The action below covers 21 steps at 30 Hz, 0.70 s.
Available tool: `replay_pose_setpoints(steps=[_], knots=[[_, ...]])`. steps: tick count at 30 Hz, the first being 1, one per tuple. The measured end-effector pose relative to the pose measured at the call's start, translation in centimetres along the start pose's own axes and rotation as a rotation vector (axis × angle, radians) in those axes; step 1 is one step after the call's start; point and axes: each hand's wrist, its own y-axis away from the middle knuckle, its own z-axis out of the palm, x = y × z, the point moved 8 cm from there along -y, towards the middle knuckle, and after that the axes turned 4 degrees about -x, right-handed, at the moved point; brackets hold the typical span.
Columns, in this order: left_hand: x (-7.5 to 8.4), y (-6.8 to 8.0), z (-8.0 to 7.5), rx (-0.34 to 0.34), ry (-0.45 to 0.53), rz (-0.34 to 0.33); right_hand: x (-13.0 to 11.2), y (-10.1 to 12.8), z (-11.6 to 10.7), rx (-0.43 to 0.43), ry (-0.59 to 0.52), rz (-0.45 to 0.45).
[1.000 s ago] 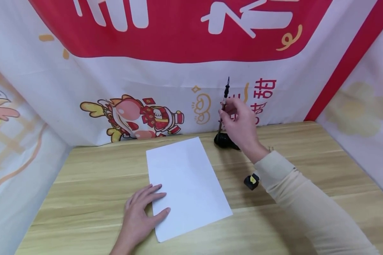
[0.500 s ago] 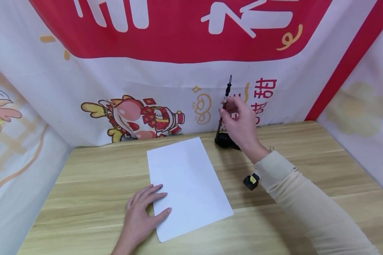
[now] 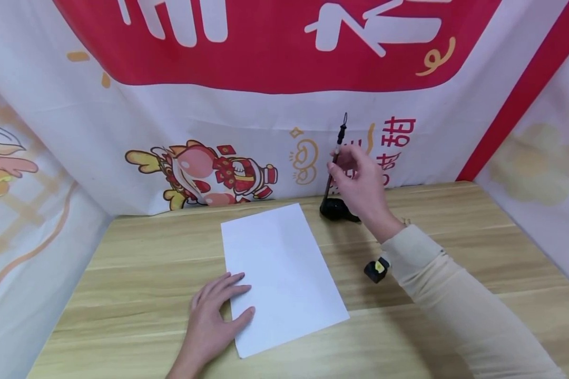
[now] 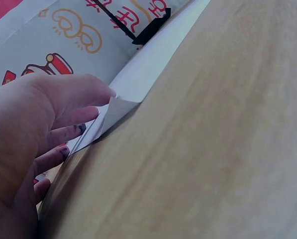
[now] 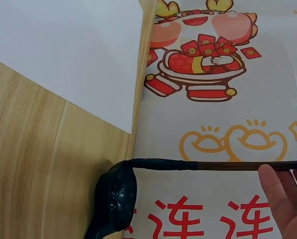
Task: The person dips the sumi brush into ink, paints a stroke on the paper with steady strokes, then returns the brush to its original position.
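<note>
Bench (image 3: 455, 210): pale wood-grain surface, enclosed on three sides by hanging cloth. Back banner (image 3: 265, 110): white fabric with a large red field and white characters along its top; lower down, a cartoon figure (image 3: 208, 173) clutching red envelopes, gold ingot outlines (image 3: 304, 155) and red characters (image 3: 398, 131). Right-hand cloth (image 3: 536, 158): white with a faint yellow flower print, bordered by a diagonal red band (image 3: 512, 100). Left-hand cloth (image 3: 14, 210): white with orange line drawings. Small black block (image 3: 376, 269) with a yellow face, standing on the bench near its middle.
</note>
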Motion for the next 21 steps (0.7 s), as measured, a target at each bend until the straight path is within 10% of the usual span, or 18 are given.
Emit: replay_pose_setpoints(steps=[21], knots=[[-0.20,0.07,-0.05,-0.002,0.030,-0.011,-0.01,-0.18,-0.95,0.133,-0.041,-0.033]])
